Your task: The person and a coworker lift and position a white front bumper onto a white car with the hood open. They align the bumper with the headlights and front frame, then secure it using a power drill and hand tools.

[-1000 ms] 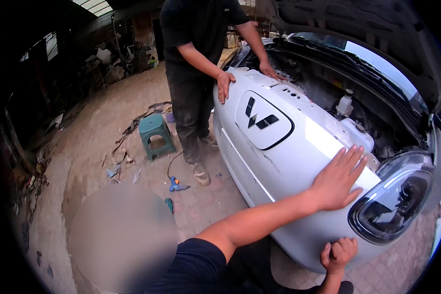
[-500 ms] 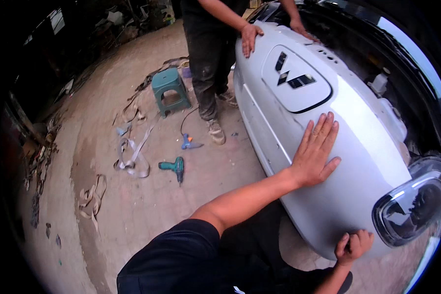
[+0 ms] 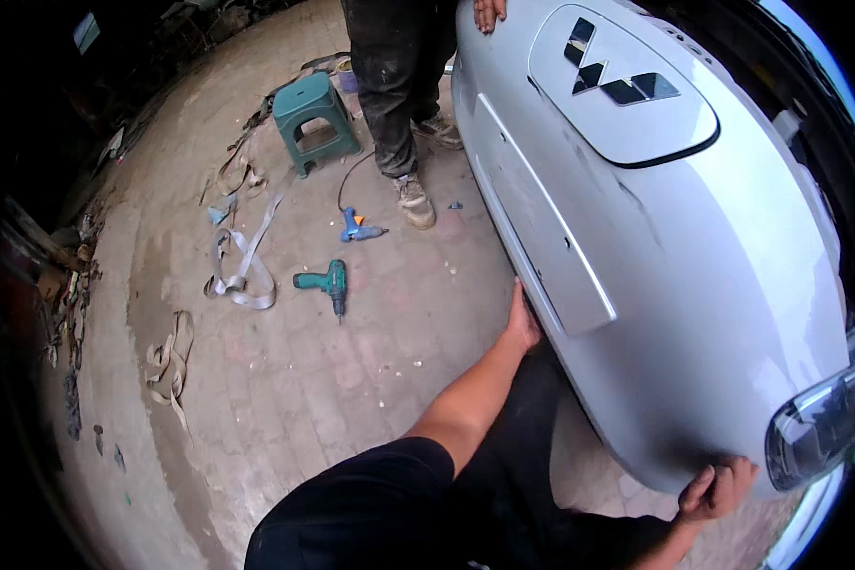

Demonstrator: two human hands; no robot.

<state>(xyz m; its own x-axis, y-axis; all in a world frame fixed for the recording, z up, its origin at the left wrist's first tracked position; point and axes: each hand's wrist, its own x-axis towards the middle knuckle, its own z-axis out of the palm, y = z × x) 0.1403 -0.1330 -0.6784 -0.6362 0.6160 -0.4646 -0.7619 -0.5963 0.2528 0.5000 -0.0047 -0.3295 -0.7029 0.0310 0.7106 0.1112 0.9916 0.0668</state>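
Observation:
A silver-grey car front bumper (image 3: 674, 313), with a dark emblem (image 3: 617, 76) on its raised panel, stretches across the right half. My left hand (image 3: 524, 318) grips its lower edge, with most fingers hidden behind the rim. At the near end, my right hand (image 3: 722, 489) curls its fingers against the bumper's corner, beside the clear headlight (image 3: 822, 427). Another person's hand (image 3: 488, 13) rests on the bumper's far end. A dark smudge (image 3: 698, 451) marks the surface close to my right hand.
On the paved floor (image 3: 370, 380) lie a green cordless drill (image 3: 325, 283), a blue corded tool (image 3: 359, 226) and pale straps (image 3: 242, 275). Beyond them stands a green stool (image 3: 313, 123), left of the other person's legs (image 3: 394, 95). Clutter lines the left wall.
My left hand has left the bumper's upper face and moved down to its lower edge. My right hand stays at the near corner. The view has shifted, with the bumper filling more of it.

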